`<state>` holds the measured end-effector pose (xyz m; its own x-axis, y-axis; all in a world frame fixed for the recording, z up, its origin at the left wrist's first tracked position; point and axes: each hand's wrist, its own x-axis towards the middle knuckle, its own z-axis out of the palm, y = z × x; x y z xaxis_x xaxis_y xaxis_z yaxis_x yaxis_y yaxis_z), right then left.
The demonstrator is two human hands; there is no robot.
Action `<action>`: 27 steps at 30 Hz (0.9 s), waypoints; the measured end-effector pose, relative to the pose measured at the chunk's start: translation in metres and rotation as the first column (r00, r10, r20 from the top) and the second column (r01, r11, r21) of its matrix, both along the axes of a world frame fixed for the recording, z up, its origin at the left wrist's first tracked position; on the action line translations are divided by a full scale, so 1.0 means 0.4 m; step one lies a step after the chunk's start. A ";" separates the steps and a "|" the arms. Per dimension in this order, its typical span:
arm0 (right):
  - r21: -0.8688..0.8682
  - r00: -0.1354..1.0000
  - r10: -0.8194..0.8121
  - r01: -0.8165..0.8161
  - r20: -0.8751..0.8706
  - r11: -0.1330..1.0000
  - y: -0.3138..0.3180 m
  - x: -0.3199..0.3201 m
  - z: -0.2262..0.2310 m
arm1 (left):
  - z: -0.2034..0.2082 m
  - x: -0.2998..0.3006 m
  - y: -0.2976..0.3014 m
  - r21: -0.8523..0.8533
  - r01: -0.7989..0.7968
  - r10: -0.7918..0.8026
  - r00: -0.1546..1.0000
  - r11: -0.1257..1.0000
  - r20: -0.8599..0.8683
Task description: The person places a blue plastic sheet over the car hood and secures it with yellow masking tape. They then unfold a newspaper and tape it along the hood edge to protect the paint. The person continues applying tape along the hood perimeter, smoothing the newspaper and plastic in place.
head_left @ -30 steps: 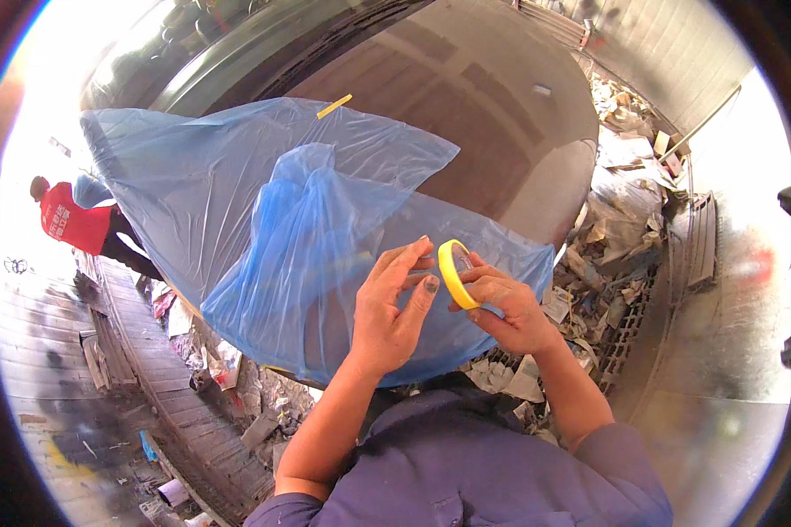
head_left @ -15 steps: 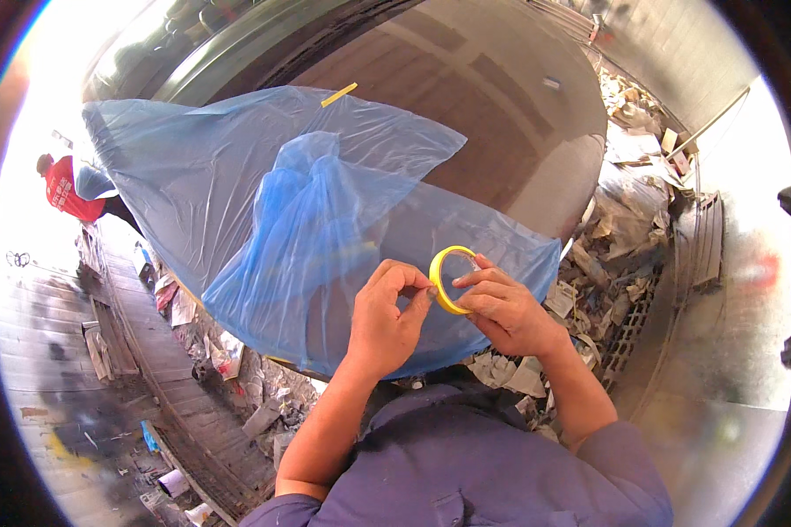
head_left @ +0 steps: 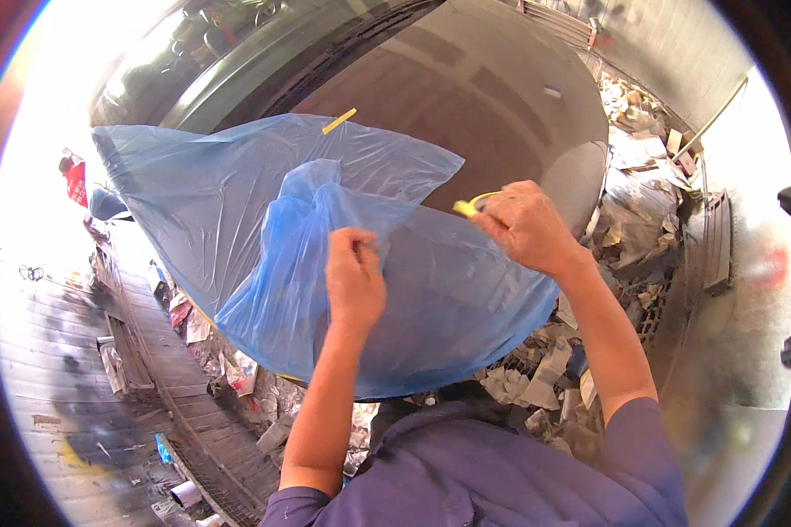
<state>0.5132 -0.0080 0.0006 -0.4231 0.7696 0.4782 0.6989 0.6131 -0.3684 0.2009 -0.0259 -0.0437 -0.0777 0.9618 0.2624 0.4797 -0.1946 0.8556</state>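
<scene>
My right hand is closed around a roll of yellow tape, which shows partly past the fingers. A short yellow end sticks out on its left side. My left hand hangs over the blue plastic film with its fingers curled together. Whatever the left fingers pinch, if anything, is hidden. The thin film drapes over the front of a dark, glossy car hood, bunched into folds left of centre. On the film's upper edge sits a short strip of yellow tape.
A windshield rises beyond the hood at the upper left. Crumpled paper and scraps litter the floor around the car's front. Metal grating runs along the right. A person in red is at the far left.
My hands have moved apart. The right hand went up and to the right with the tape roll, turning it nearly edge-on; the left hand let go of the roll and moved left.
</scene>
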 end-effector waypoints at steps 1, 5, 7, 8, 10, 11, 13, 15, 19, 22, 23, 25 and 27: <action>0.020 0.996 0.069 -0.068 -0.059 0.997 0.009 -0.032 0.016 | 0.004 0.028 -0.014 -0.025 0.081 -0.078 0.990 0.996 0.114; -0.011 0.962 0.194 -0.200 -0.191 0.980 0.015 -0.093 0.027 | -0.010 0.085 -0.037 -0.117 0.261 -0.141 0.786 0.958 0.602; -0.048 0.955 0.219 -0.233 -0.199 0.971 0.017 -0.100 0.004 | -0.007 0.105 -0.041 -0.148 0.260 -0.112 0.769 0.954 0.630; -0.058 0.952 0.235 -0.251 -0.195 0.966 0.017 -0.100 -0.005 | -0.010 0.105 -0.038 -0.162 0.250 -0.102 0.784 0.955 0.612; -0.054 0.948 0.258 -0.272 -0.188 0.961 0.017 -0.103 -0.018 | -0.016 0.104 -0.033 -0.188 0.233 -0.084 0.812 0.954 0.577; -0.039 0.946 0.264 -0.276 -0.187 0.960 0.018 -0.105 -0.024 | -0.016 0.104 -0.030 -0.198 0.225 -0.081 0.831 0.954 0.551; -0.073 0.950 0.250 -0.267 -0.186 0.961 0.019 -0.109 -0.022 | -0.016 0.101 -0.026 -0.219 0.207 -0.075 0.868 0.953 0.491; -0.170 0.964 0.201 -0.231 -0.177 0.958 0.017 -0.106 0.000 | -0.018 0.102 -0.021 -0.223 0.124 -0.045 0.944 0.967 0.326; -0.268 0.992 0.057 -0.026 0.109 0.963 0.057 -0.048 0.020 | -0.010 0.124 0.005 -0.088 -0.102 0.102 0.995 0.991 -0.004; -0.124 0.950 -0.082 0.125 0.302 0.984 0.134 0.029 0.053 | -0.069 0.123 0.066 0.220 -0.167 0.219 0.947 0.961 -0.237; -0.072 0.935 -0.126 0.158 0.331 0.985 0.166 0.055 0.051 | -0.083 0.133 0.087 0.232 -0.166 0.232 0.927 0.958 -0.294; 0.010 0.894 -0.180 0.193 0.410 0.981 0.218 0.070 0.028 | -0.103 0.150 0.116 0.253 -0.162 0.259 0.871 0.954 -0.417; 0.084 0.827 -0.212 0.197 0.522 0.977 0.262 0.053 0.013 | -0.126 0.172 0.133 0.264 -0.154 0.276 0.806 0.952 -0.524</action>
